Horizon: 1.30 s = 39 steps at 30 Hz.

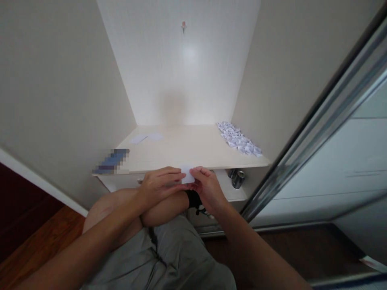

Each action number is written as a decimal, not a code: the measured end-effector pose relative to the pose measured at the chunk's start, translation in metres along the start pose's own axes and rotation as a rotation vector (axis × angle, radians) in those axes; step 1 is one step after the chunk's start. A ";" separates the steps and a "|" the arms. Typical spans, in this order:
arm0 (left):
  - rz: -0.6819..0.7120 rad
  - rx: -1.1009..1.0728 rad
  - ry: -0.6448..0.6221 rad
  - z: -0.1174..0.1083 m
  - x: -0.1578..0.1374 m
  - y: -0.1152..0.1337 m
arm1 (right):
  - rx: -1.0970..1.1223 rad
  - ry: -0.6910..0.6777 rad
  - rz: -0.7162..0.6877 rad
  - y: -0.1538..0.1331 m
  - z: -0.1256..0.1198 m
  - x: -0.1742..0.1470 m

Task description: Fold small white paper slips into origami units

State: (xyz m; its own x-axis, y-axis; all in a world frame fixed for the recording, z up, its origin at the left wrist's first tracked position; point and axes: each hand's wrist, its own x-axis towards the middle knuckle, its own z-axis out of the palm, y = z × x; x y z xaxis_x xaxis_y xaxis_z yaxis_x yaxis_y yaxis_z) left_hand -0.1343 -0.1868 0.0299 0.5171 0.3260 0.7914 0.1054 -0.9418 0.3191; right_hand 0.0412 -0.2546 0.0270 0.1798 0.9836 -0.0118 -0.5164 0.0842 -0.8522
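Between my two hands is a small white piece of paper (pixel 188 176), held just in front of the shelf edge and above my crossed leg. My left hand (pixel 160 180) pinches its left side with the fingers closed. At the paper's right side, the thumb and fingers of my right hand (pixel 208 187) grip it. On the shelf's right side lies a long pile of folded white papers (pixel 237 139). Flat white paper sheets (pixel 139 139) rest at the back left of the shelf.
The pale shelf (pixel 184 151) has cabinet walls on three sides. A blurred blue item (pixel 112 161) lies at its front left corner. Dark cans (pixel 238 180) stand in the compartment below. A metal-framed sliding door (pixel 302 137) is on the right. A small hook (pixel 183 26) hangs on the back wall.
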 end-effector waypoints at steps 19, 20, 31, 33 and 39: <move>-0.815 -0.791 0.210 0.039 0.075 -0.155 | -0.274 -0.604 0.316 -0.021 -0.037 0.233; -0.826 -0.791 0.225 0.040 0.076 -0.163 | -0.280 -0.636 0.345 -0.021 -0.036 0.245; -0.702 -0.371 0.094 0.045 0.080 -0.202 | -0.267 -0.683 0.446 -0.001 -0.048 0.295; -0.670 -0.405 0.108 0.046 0.078 -0.201 | -0.292 -0.684 0.450 0.000 -0.048 0.292; -0.736 -0.677 0.074 0.042 0.074 -0.201 | -0.511 -0.543 0.295 0.004 -0.042 0.289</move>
State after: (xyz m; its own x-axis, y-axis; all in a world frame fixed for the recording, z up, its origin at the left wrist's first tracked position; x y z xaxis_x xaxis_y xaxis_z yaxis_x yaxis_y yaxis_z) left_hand -0.0811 0.0228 0.0026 0.4612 0.8349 0.3005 -0.1400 -0.2660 0.9538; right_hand 0.1262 0.0236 -0.0016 -0.4046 0.9052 -0.1301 -0.0083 -0.1459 -0.9893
